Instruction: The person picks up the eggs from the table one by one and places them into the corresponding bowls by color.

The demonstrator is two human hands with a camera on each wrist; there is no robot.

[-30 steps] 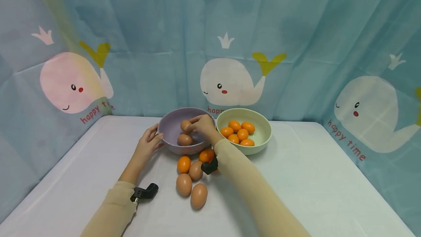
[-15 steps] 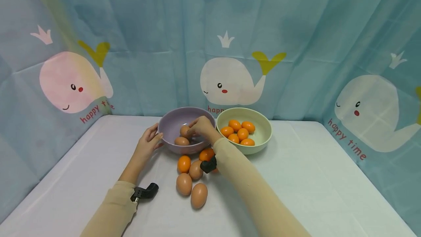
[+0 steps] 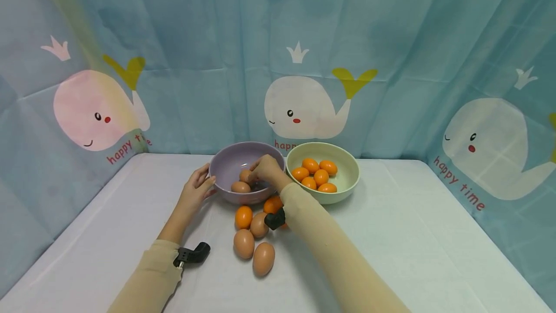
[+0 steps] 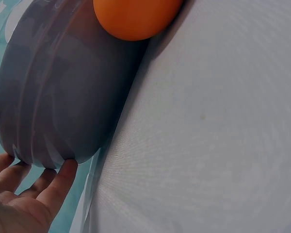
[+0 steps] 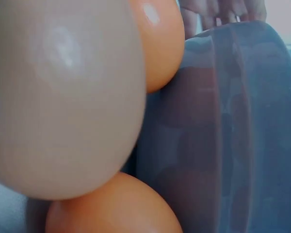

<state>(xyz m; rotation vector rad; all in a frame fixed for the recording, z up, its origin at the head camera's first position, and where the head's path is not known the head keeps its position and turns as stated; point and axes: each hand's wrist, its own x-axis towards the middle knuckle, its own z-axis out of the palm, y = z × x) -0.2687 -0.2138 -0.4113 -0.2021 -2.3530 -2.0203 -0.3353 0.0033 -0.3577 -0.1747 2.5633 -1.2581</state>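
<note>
In the head view my left hand point(image 3: 195, 190) holds the left side of the purple bowl point(image 3: 226, 161), thumb by the rim. Its fingertips press on the bowl's outer wall point(image 4: 63, 97) in the left wrist view. My right hand point(image 3: 268, 170) reaches down inside that bowl, fingers curled at a brown egg point(image 3: 245, 176); its fingertips are partly hidden. Another brown egg point(image 3: 241, 187) lies beside it. In the right wrist view a large brown egg point(image 5: 63, 97) and an orange egg point(image 5: 116, 208) outside the bowl fill the near side; the right hand itself is out of that view.
A pale green bowl point(image 3: 347, 177) with several orange eggs point(image 3: 321, 177) stands against the purple bowl's right side. On the white table in front lie three brown eggs point(image 3: 263, 259) and some orange eggs point(image 3: 243, 217), one partly behind the right wrist's camera point(image 3: 275, 219). A curtain hangs behind.
My right hand has lowered the brown egg deeper into the purple bowl, and the other egg there has shifted slightly left. The left hand stays on the bowl.
</note>
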